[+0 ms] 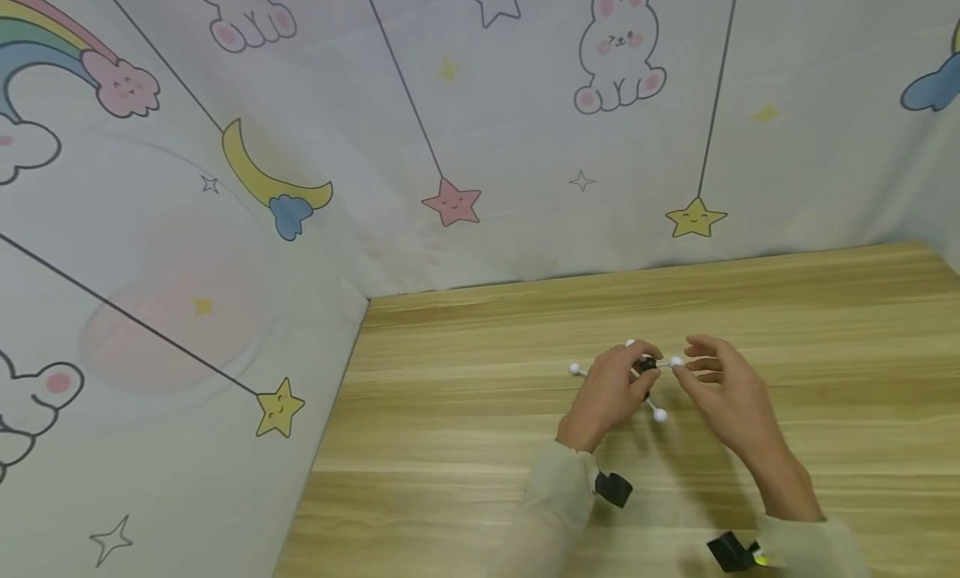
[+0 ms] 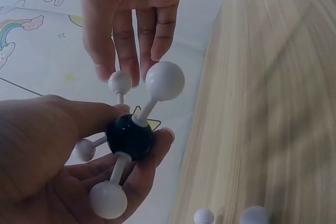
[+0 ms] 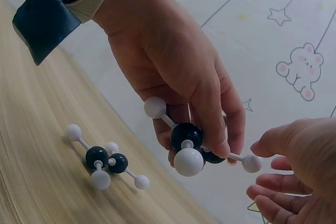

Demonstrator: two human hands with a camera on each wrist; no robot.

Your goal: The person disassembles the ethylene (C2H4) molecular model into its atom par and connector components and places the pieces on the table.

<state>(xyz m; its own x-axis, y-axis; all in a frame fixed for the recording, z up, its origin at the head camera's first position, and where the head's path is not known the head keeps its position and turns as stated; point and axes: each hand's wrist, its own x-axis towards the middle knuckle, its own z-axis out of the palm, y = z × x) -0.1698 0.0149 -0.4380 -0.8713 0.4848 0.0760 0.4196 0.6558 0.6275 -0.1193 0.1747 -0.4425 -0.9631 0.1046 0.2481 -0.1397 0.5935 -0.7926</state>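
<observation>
**Left hand (image 1: 609, 392) grips the model (image 3: 186, 136), its end ball (image 3: 252, 163) toward the right hand (image 1: 738, 407)**

My left hand pinches a black ball (image 2: 128, 142) between thumb and finger, holding the model above the worktop (image 1: 450, 478), short of the far edge and between the far corners. As I judge it, the move turns on one line: the long axis runs from my left hand's grip toward my right, which puts the end ball right by my right fingertips, so that hand is nearer to it. Its fingers are parted and loosely bent; whether they touch the ball, I cannot tell. A second model (image 3: 97, 157) rests on the worktop below.
</observation>
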